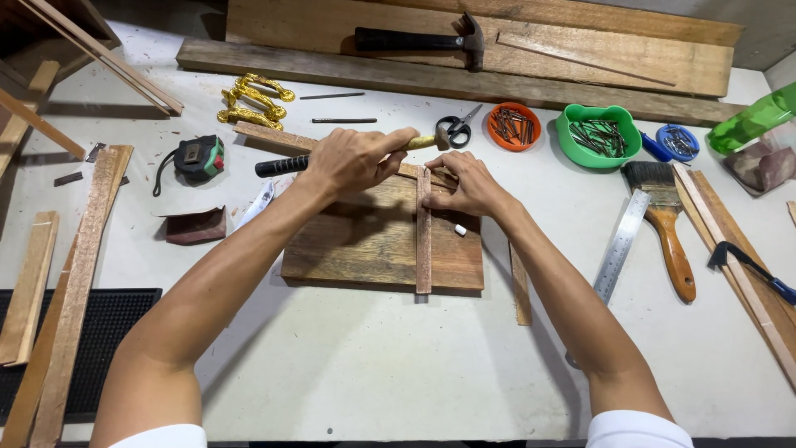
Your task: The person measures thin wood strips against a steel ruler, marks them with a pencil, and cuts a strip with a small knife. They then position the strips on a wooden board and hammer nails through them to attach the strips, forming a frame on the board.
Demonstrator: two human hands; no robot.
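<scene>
Lying on a white workbench (pixel 398 365): wooden board (pixel 365 245), tape measure (pixel 199 158), steel ruler (pixel 620 245), paintbrush (pixel 663 220), scissors (pixel 458 127), orange nail bowl (pixel 513 126), green nail bowl (pixel 599 135), gold handles (pixel 253 101), black mat (pixel 104 332).

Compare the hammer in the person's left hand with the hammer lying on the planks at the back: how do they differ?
The small hammer is gripped by the left hand above the wooden board; the large hammer lies untouched on the back plank. The small hammer's handle is part pale, part black; the large hammer's is all black. The small hammer looks slimmer. Both lie roughly crosswise, heads to the right.
</scene>
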